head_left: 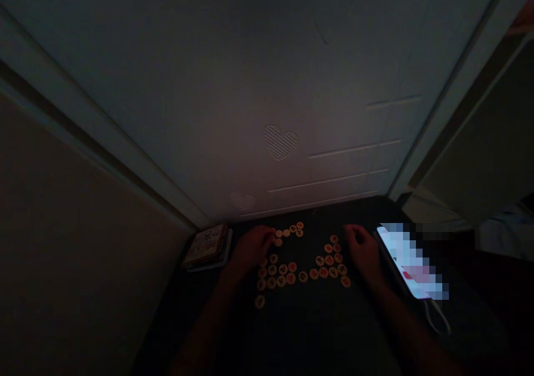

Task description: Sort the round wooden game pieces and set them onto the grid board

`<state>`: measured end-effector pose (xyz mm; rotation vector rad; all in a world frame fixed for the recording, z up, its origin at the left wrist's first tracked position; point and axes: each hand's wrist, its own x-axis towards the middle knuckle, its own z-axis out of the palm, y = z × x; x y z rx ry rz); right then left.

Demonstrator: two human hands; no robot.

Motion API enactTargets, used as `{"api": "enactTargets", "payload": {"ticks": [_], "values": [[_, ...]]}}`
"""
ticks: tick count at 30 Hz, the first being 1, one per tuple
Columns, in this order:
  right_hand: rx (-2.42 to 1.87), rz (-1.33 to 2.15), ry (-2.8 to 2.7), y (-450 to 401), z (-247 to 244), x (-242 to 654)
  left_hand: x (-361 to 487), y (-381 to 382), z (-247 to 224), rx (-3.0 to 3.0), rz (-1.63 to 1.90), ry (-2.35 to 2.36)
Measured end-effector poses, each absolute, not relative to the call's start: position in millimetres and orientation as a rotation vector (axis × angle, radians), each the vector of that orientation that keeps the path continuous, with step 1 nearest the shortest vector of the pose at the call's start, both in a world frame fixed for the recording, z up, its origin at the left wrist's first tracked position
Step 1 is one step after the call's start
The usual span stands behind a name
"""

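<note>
Round wooden xiangqi pieces (pixel 291 278) with red and dark characters lie on a dark tabletop (pixel 308 326), several in rows. My left hand (pixel 257 242) is at the left of the group, its fingers closed at a pale xiangqi piece (pixel 278 234) whose upper face shows no clear character. Another blank-looking piece (pixel 286 233) lies just right of it. On the other side, my right hand (pixel 362 245) rests beside the right-hand pieces (pixel 337 247), fingers curled and pressed together. Whatever its fingertips may hold is hidden in the dim light.
A small stack of books or boxes (pixel 207 248) sits at the table's left. To the right lies a lit phone (pixel 403 259), partly blurred out, with a white cable (pixel 436 317). A pale panel with embossed hearts (pixel 281 142) rises behind the table.
</note>
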<state>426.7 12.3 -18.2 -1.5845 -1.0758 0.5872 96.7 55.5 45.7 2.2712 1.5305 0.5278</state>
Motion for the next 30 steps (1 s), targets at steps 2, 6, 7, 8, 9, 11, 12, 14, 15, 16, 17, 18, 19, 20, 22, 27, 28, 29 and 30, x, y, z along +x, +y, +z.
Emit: {"api": "enactTargets", "payload": {"ticks": [2, 6, 7, 8, 9, 11, 12, 14, 15, 16, 17, 18, 19, 20, 22, 27, 28, 29, 30], "values": [[-1.588, 0.587, -1.07, 13.0, -18.9, 427.1, 94.1, 54.2, 43.3, 2.304, 0.517, 1.553], [-1.589, 0.589, -1.064, 13.6, -19.4, 426.3, 98.9, 48.4, 39.2, 2.372, 0.469, 1.557], [-1.589, 0.588, -1.062, 13.6, -19.2, 425.9, 101.7, 47.0, 38.2, 2.395, 0.45, 1.567], [-1.59, 0.588, -1.06, 13.4, -18.8, 425.6, 104.7, 45.9, 37.1, 2.415, 0.43, 1.582], [-1.59, 0.589, -1.06, 13.2, -18.2, 425.3, 107.6, 45.1, 36.2, 2.431, 0.413, 1.599], [-1.59, 0.591, -1.059, 12.8, -17.1, 424.9, 112.3, 44.3, 35.0, 2.445, 0.395, 1.623], [-1.591, 0.593, -1.06, 12.6, -16.6, 424.8, 113.9, 44.3, 35.0, 2.441, 0.395, 1.622], [-1.593, 0.597, -1.062, 12.5, -16.1, 424.9, 115.8, 44.4, 36.3, 2.44, 0.389, 1.601], [-1.593, 0.596, -1.062, 12.5, -16.1, 425.0, 116.5, 44.4, 37.7, 2.438, 0.386, 1.584], [-1.59, 0.596, -1.062, 12.7, -16.2, 425.2, 117.3, 44.3, 39.5, 2.435, 0.382, 1.568], [-1.586, 0.595, -1.063, 12.9, -16.5, 425.3, 118.5, 44.0, 41.5, 2.438, 0.377, 1.553], [-1.581, 0.594, -1.063, 13.3, -16.9, 425.4, 120.1, 43.6, 43.8, 2.433, 0.381, 1.536], [-1.576, 0.594, -1.063, 13.6, -17.4, 425.4, 122.3, 43.0, 46.2, 2.405, 0.397, 1.519], [-1.572, 0.594, -1.063, 14.0, -17.8, 425.5, 124.9, 42.5, 48.6, 2.346, 0.433, 1.498], [-1.57, 0.596, -1.062, 14.7, -18.8, 425.6, 130.5, 41.6, 52.8, 2.128, 0.53, 1.446], [-1.58, 0.599, -1.059, 15.7, -20.7, 426.3, 138.0, 41.6, 57.4, 1.732, 0.592, 1.395], [-1.583, 0.599, -1.058, 15.9, -20.9, 426.3, 138.1, 41.8, 57.6, 1.697, 0.587, 1.389], [-1.584, 0.6, -1.056, 15.9, -21.0, 426.3, 138.2, 41.8, 57.8, 1.667, 0.585, 1.381], [-1.585, 0.603, -1.056, 15.9, -21.0, 426.2, 138.3, 41.8, 58.1, 1.655, 0.589, 1.374]]}}
